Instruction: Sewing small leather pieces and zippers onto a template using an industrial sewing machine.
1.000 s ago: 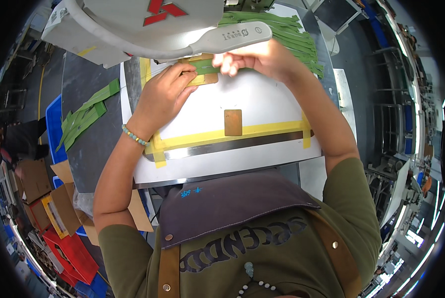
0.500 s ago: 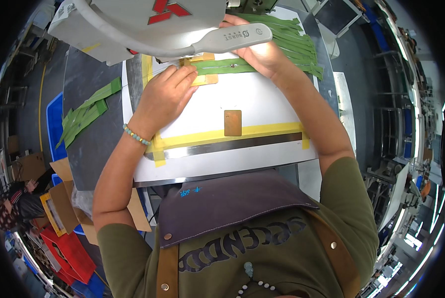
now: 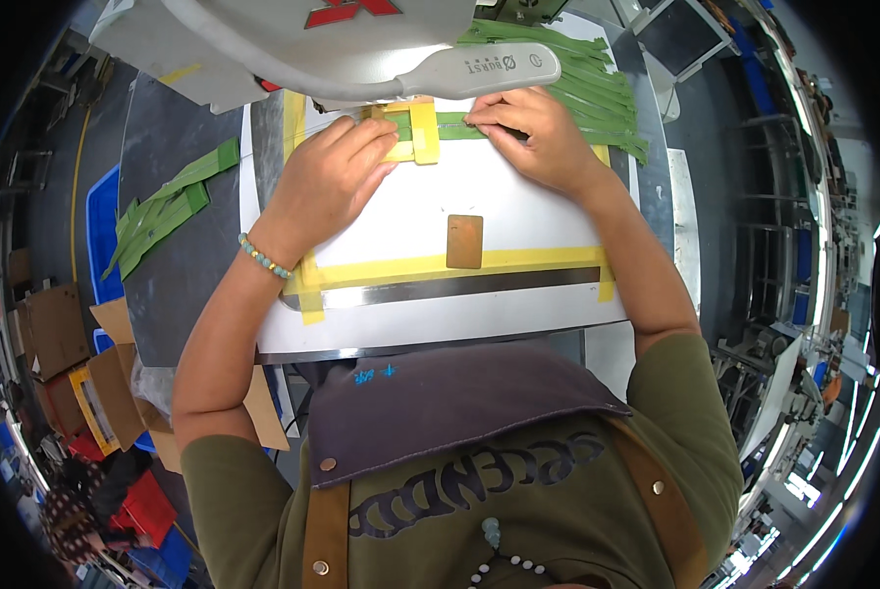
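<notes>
A green zipper [image 3: 452, 126] lies left to right across the white work surface [image 3: 391, 216], under a sewing machine head [image 3: 361, 44]. A yellow jig [image 3: 426, 147] frames its left part, with one bar crossing over the tape. My left hand [image 3: 327, 177], its fingers curled together, presses on the zipper at the jig's left side; the tips are partly hidden. Farther right, my right hand [image 3: 543, 137] pinches the zipper near its slider, which the fingertips cover.
A grey lamp [image 3: 489, 71] on a bent arm hangs just above the hands. Many green zippers [image 3: 597, 98] lie fanned at the back right, several more [image 3: 170, 201] at the left. A small brown plate [image 3: 464, 241] rests nearer me, by yellow tape [image 3: 381, 271].
My right hand has come from behind the lamp down to the zipper and closed on it near the slider. A yellow bar now crosses the zipper. My left hand stays nearly in place.
</notes>
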